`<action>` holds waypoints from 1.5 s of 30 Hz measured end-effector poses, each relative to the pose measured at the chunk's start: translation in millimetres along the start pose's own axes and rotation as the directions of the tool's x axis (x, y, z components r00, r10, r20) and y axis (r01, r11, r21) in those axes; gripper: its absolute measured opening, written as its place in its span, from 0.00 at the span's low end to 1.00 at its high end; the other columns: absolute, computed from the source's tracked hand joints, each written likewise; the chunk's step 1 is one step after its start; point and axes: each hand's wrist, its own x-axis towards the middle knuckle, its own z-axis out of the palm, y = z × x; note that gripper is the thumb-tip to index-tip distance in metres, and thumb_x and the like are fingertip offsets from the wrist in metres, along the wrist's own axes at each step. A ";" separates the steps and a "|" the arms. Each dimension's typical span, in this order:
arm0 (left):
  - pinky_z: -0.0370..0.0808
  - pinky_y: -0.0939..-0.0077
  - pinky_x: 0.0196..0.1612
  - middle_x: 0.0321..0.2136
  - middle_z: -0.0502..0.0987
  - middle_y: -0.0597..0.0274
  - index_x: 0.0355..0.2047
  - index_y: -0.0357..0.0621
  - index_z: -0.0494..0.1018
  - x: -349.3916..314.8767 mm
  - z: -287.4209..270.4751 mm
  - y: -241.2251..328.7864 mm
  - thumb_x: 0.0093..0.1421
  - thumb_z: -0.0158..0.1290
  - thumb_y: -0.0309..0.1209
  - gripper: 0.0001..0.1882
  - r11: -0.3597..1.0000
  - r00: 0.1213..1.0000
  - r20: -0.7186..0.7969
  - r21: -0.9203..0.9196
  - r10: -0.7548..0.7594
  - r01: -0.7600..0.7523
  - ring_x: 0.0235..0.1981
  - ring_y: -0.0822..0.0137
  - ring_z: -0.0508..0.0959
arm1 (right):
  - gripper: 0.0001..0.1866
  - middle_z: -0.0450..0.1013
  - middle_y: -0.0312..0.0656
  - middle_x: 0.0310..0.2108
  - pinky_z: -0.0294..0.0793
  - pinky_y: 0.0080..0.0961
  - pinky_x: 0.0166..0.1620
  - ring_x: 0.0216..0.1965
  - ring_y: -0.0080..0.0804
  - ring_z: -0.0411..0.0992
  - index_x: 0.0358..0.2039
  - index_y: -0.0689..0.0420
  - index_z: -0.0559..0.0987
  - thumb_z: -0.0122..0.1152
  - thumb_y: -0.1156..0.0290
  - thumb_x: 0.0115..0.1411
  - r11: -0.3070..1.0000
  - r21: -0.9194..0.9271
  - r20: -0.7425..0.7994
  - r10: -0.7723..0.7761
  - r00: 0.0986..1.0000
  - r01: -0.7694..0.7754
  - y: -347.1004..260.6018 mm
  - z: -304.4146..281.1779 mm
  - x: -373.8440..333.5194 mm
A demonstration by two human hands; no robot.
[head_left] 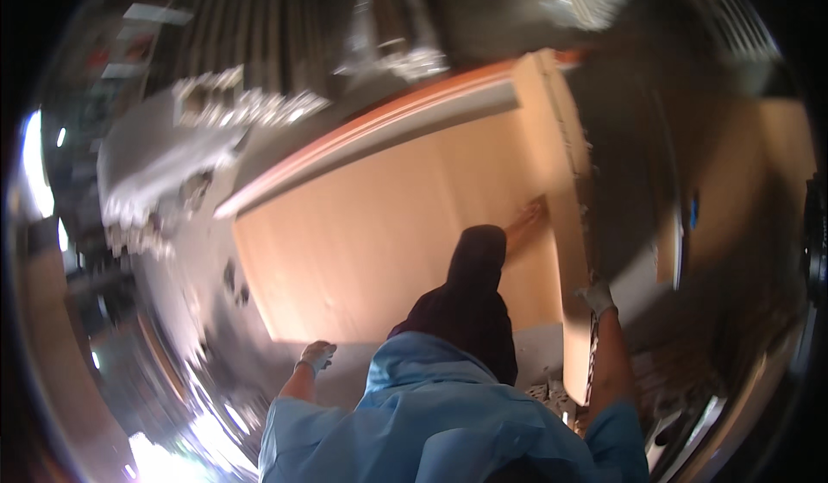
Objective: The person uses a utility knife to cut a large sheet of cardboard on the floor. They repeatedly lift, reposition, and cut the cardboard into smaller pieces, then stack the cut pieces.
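A large brown cardboard sheet (pixel 388 216) lies flat in front of me, with a narrow panel (pixel 561 172) folded up along its right side. My right hand (pixel 597 297), in a pale glove, closes on the outer edge of that panel. Off the sheet's near left corner, my left hand (pixel 316 356), also gloved, has loosely bent fingers and nothing visible in it. A dark-clothed leg (pixel 466 285) reaches over the sheet from my body. Just beyond it, a blurred bare limb (pixel 524 217) touches the cardboard near the fold.
An orange-red strip (pixel 379 121) runs along the sheet's far edge. Blurred stacks of flat, layered material (pixel 250 95) stand at the far left and back. More brown board (pixel 750 190) leans at the right, bearing a small blue mark (pixel 694 210). Grey floor (pixel 185 285) shows on the left.
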 end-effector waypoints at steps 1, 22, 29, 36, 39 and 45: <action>0.77 0.72 0.32 0.35 0.78 0.62 0.48 0.49 0.73 -4.0 -0.6 -33.5 0.57 0.57 0.42 0.20 0.999 1.000 0.010 -0.039 -0.025 0.025 0.30 0.66 0.79 | 0.43 0.66 0.51 0.57 0.68 0.27 0.54 0.54 0.40 0.68 0.60 0.70 0.61 0.70 0.75 0.43 0.999 -0.018 -0.012 -0.033 0.999 0.033 -9.3 10.9 -14.4; 0.71 0.74 0.23 0.24 0.76 0.66 0.41 0.46 0.76 207.0 -100.6 -577.6 0.58 0.57 0.37 0.13 0.566 0.976 -0.186 -0.820 -0.112 -0.092 0.22 0.70 0.75 | 0.19 0.76 0.49 0.35 0.78 0.38 0.36 0.31 0.44 0.76 0.39 0.69 0.76 0.67 0.81 0.44 0.993 -0.117 -0.010 -0.033 0.999 0.032 -201.8 367.3 -318.4; 0.71 0.80 0.29 0.27 0.78 0.65 0.44 0.42 0.76 289.8 -321.6 -594.5 0.58 0.58 0.38 0.17 0.222 0.910 -0.400 -0.883 0.108 -0.414 0.25 0.76 0.75 | 0.23 0.74 0.53 0.34 0.78 0.52 0.28 0.31 0.53 0.76 0.45 0.71 0.69 0.64 0.82 0.47 0.983 -0.161 0.078 0.096 0.992 -0.082 -291.9 567.0 -374.1; 0.72 0.81 0.31 0.31 0.77 0.64 0.48 0.40 0.73 376.7 -423.0 -724.8 0.59 0.57 0.38 0.20 -0.081 0.911 -0.385 -0.913 -0.147 -0.399 0.29 0.73 0.76 | 0.11 0.74 0.52 0.28 0.71 0.45 0.19 0.22 0.47 0.74 0.27 0.68 0.77 0.68 0.77 0.44 0.936 -0.331 -0.012 0.126 0.992 -0.123 -329.8 784.0 -377.4; 0.71 0.72 0.34 0.33 0.77 0.65 0.45 0.40 0.75 376.3 -362.3 -804.2 0.58 0.53 0.41 0.20 0.346 0.893 -0.358 -0.902 -0.272 -0.256 0.34 0.70 0.75 | 0.12 0.75 0.50 0.26 0.70 0.42 0.19 0.17 0.43 0.71 0.28 0.67 0.79 0.70 0.77 0.42 0.912 -0.378 -0.040 0.154 0.987 -0.158 -350.1 846.0 -405.2; 0.76 0.66 0.41 0.41 0.78 0.58 0.37 0.46 0.79 374.8 -255.1 -943.7 0.57 0.50 0.38 0.13 0.859 0.870 -0.131 -0.144 0.476 -0.492 0.41 0.60 0.78 | 0.14 0.73 0.46 0.19 0.68 0.37 0.18 0.15 0.36 0.68 0.29 0.67 0.80 0.71 0.76 0.40 0.976 -0.201 0.024 -0.085 0.996 0.088 -391.1 1015.1 -471.5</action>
